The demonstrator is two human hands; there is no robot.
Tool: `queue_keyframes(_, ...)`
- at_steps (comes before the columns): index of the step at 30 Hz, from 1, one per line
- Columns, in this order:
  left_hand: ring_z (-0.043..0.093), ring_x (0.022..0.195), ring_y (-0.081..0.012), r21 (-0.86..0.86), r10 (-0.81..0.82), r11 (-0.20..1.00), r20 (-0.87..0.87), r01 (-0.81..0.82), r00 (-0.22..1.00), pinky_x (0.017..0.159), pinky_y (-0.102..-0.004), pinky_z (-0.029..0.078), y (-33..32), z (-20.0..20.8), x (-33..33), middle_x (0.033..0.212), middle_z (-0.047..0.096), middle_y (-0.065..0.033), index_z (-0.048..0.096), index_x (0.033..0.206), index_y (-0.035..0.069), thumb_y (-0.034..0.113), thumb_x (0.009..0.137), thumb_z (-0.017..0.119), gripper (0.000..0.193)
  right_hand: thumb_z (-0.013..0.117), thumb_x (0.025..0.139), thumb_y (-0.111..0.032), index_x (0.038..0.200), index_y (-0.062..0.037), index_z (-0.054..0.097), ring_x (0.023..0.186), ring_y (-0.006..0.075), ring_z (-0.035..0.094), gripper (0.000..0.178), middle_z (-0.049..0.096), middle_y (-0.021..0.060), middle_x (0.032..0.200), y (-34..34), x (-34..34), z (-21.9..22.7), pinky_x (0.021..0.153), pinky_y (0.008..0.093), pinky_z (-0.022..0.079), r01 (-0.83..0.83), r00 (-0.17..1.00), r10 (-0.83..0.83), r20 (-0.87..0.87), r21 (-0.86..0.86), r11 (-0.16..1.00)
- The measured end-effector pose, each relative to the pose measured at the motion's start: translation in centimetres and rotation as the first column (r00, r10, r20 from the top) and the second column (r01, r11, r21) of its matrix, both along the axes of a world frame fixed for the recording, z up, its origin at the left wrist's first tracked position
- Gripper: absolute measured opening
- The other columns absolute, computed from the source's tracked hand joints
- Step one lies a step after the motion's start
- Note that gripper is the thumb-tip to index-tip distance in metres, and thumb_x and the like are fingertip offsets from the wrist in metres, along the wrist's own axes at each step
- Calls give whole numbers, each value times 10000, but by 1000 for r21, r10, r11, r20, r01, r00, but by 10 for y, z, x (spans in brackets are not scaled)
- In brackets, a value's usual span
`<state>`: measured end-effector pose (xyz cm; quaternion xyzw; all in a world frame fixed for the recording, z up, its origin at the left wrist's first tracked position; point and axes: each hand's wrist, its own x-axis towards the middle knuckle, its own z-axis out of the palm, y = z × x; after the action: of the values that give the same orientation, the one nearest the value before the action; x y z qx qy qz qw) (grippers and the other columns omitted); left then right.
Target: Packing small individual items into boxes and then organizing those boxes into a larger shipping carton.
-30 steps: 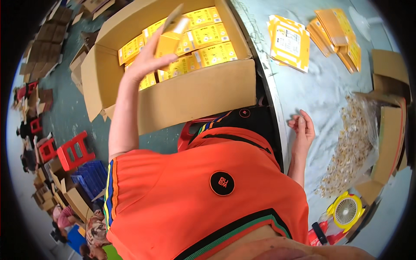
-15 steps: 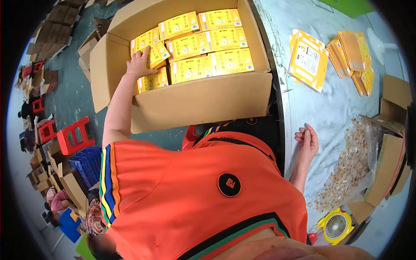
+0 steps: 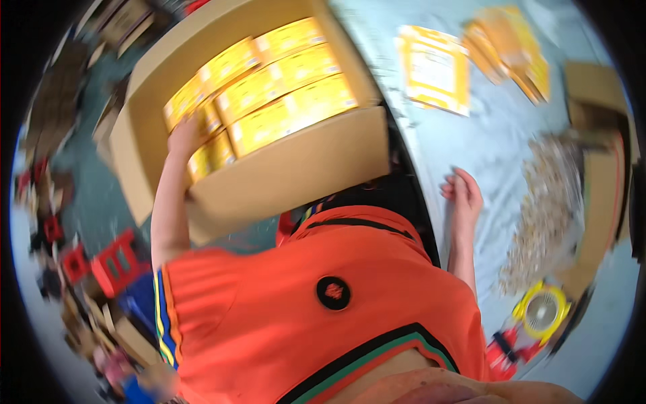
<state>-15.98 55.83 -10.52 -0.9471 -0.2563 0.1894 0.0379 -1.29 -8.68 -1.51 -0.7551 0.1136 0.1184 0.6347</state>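
Note:
Inside a large brown cardboard carton point(image 3: 289, 165), small yellow boxes point(image 3: 252, 94) lie in rows. My left hand point(image 3: 187, 135) reaches into the carton's left side, its fingers closed on a yellow box point(image 3: 210, 116) that sits tilted among the others. Motion blur softens the fingertips there. Over the pale table to the right, my right hand point(image 3: 464, 192) hangs with loosely bent fingers, somewhat apart, and I see nothing in it. Beyond that hand lies a stack of flat yellow-and-white box blanks point(image 3: 434, 71).
More folded yellow cartons point(image 3: 508, 50) lie at the table's far right. A heap of small wrapped pieces point(image 3: 542, 209) spreads beside an open cardboard box point(image 3: 599, 195). Near me stands a yellow fan point(image 3: 544, 311). Red stools point(image 3: 121, 262) and other boxes stand on the floor at left.
The whole view has turned and shifted, so the carton appears lower left and more slanted. My left hand stays at the tilted box, which now sits closer in line with the others.

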Motion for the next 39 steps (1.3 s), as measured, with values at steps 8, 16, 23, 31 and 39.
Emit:
queue_keyframes(8,661,903,-150,-510,31,661,752,550,659,743,-288,567,-199,102,150,1127,708,-85,660,1325,56,128,900,765,444,644,952,-87,1145,-28,696,1053,314,653,208,669,145,1130,40,79,13,923,354,515,-66,761,320,564,-425,903)
queue_keyframes(16,676,992,-384,-391,-221,762,592,517,775,859,-471,550,-349,95,257,1114,651,-200,639,1266,-6,407,881,741,574,711,893,-369,1315,14,620,1268,379,557,577,579,226,1359,66,188,-18,1071,445,460,63,785,409,465,-717,694)
queue_keyframes(23,670,999,-427,-392,-135,797,627,460,767,856,-498,550,-382,93,250,1120,614,-240,572,1336,-36,321,883,745,602,730,865,-420,1337,2,593,1259,414,538,648,568,246,1350,74,192,-34,1071,471,458,-13,806,417,420,-692,722)
queue_keyframes(31,670,1007,-422,-357,-70,811,727,463,683,829,-466,565,-385,89,247,1139,599,-259,548,1320,-97,239,868,767,604,749,858,-309,1336,-15,592,1228,405,547,583,570,227,1337,78,171,-24,1047,477,469,100,748,384,541,-664,741)
queue_keyframes(39,671,813,-257,-442,110,708,839,551,532,747,-380,566,-393,95,219,1021,679,-195,584,1303,-108,132,855,788,548,718,889,-86,1388,-15,557,1068,284,657,530,650,158,1220,48,128,-2,932,382,541,24,799,224,559,-400,916)
